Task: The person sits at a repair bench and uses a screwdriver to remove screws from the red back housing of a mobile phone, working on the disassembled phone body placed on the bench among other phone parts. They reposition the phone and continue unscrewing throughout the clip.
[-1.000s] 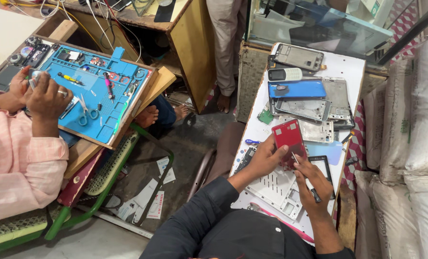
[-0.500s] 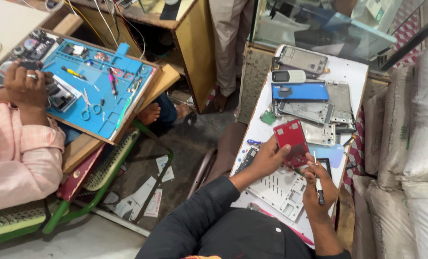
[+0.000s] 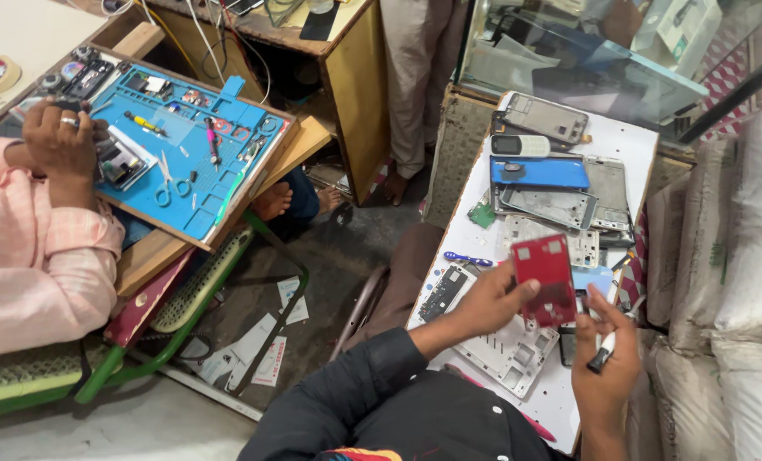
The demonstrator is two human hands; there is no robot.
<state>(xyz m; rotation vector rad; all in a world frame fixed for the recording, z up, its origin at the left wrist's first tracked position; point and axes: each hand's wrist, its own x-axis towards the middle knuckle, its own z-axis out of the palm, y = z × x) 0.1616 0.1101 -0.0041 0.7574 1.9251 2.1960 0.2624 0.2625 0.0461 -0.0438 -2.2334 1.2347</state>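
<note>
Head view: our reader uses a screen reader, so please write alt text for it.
A left hand holds a red phone panel over a white table strewn with phone parts, while the right hand holds a small tool. At left, a co-worker works at a blue mat.

A red phone cover [image 3: 545, 277] is held by the left hand [image 3: 492, 300]. A small tool [image 3: 607, 344] is held by the right hand [image 3: 607, 376] over a white table [image 3: 629, 141].

Grey concrete floor [image 3: 347, 248], paper scraps strewn. Wooden cabinet [image 3: 360, 81] at back. Glass showcase [image 3: 569, 51] top right. White sacks [image 3: 740, 256] stacked right. Daylight.
</note>
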